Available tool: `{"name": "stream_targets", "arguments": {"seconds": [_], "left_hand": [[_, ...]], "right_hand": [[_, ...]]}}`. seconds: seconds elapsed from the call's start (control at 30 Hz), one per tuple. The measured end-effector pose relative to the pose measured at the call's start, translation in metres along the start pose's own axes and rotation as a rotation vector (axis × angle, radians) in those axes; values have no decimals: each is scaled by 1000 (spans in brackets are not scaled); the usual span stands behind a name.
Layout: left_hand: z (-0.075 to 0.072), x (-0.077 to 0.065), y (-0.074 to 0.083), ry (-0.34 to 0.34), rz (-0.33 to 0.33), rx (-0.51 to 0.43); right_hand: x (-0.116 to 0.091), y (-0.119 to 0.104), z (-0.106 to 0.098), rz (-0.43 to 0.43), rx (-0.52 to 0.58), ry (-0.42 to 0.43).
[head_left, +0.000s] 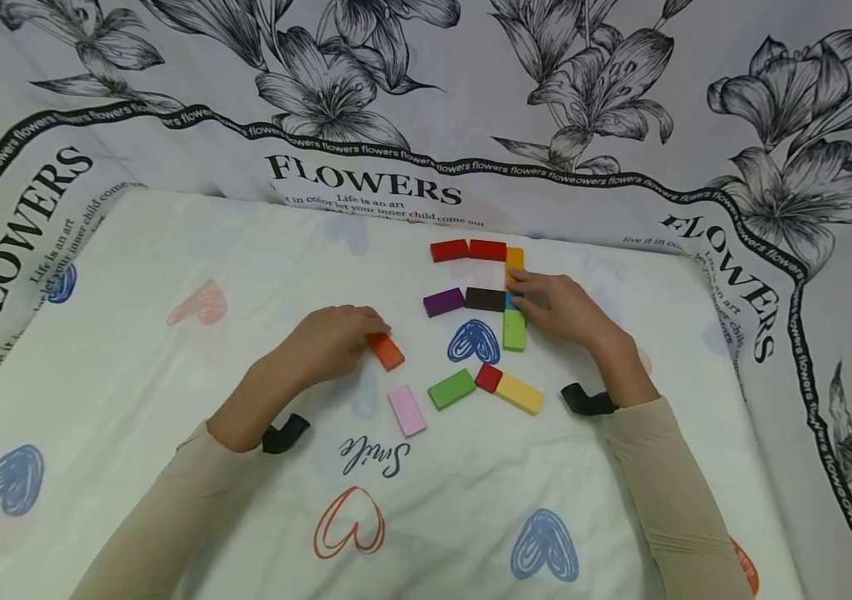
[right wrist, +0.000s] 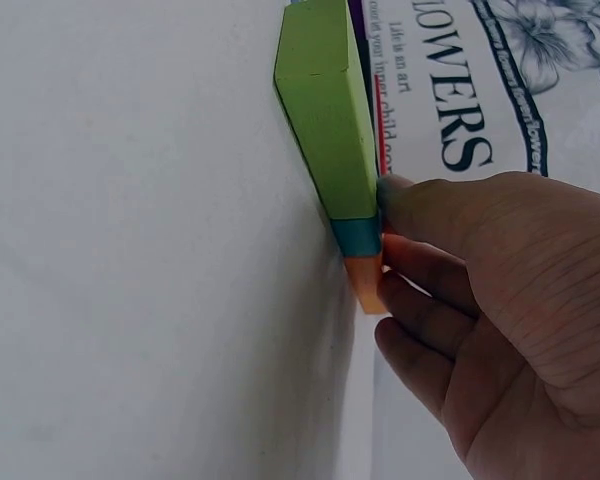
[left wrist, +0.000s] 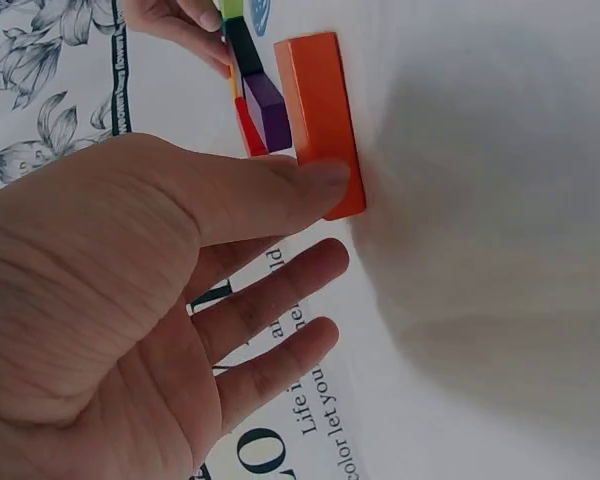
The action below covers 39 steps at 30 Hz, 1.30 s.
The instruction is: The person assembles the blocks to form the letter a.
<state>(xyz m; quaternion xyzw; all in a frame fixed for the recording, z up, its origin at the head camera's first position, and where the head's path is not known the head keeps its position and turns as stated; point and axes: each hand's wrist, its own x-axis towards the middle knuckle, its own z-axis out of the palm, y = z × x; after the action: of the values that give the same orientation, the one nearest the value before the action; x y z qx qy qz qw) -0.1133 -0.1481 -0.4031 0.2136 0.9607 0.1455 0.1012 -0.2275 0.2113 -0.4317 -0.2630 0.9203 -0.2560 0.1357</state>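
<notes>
My left hand (head_left: 332, 342) pinches one end of an orange block (head_left: 388, 353) between thumb and fingers. In the left wrist view the thumb lies over that end of the block, while the other fingers reach out loosely. At the row's right side, my right hand (head_left: 564, 304) touches an amber block (head_left: 515, 257) and a small blue block (right wrist: 357, 238) with relaxed fingertips. Joined to the blue one is a light green block (head_left: 513, 332). A black block (head_left: 485, 299) and a purple block (head_left: 444, 302) run left from there. Two red blocks (head_left: 488, 250) form the top row.
Nearer the person lie a pink block (head_left: 407, 410), a green block (head_left: 452, 389), a small red block (head_left: 488, 377) and a yellow block (head_left: 519, 393). They rest on a white cloth (head_left: 246, 500) with printed hearts. A flower-printed border (head_left: 366, 183) surrounds it.
</notes>
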Motion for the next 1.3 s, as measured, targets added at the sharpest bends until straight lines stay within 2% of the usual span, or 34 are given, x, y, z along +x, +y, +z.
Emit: {"name": "stream_targets", "arguments": {"seconds": [0.17, 0.33, 0.53, 0.77, 0.87, 1.03, 1.3], "left_hand": [[3, -10, -1, 5, -24, 47], [7, -15, -5, 42, -71, 9], [10, -10, -6, 133, -100, -25], [10, 1, 4, 177, -171, -88], [14, 8, 10, 172, -210, -104], [20, 14, 21, 119, -286, -103], [21, 22, 34, 120, -293, -67]], "right_hand": [[2, -4, 0, -13, 14, -6], [3, -6, -3, -18, -3, 2], [3, -7, -6, -22, -7, -1], [3, -5, -7, -8, -7, 3], [2, -5, -7, 8, 0, 5], [-1, -3, -3, 30, 11, -5], [-1, -1, -1, 5, 4, 1]]}}
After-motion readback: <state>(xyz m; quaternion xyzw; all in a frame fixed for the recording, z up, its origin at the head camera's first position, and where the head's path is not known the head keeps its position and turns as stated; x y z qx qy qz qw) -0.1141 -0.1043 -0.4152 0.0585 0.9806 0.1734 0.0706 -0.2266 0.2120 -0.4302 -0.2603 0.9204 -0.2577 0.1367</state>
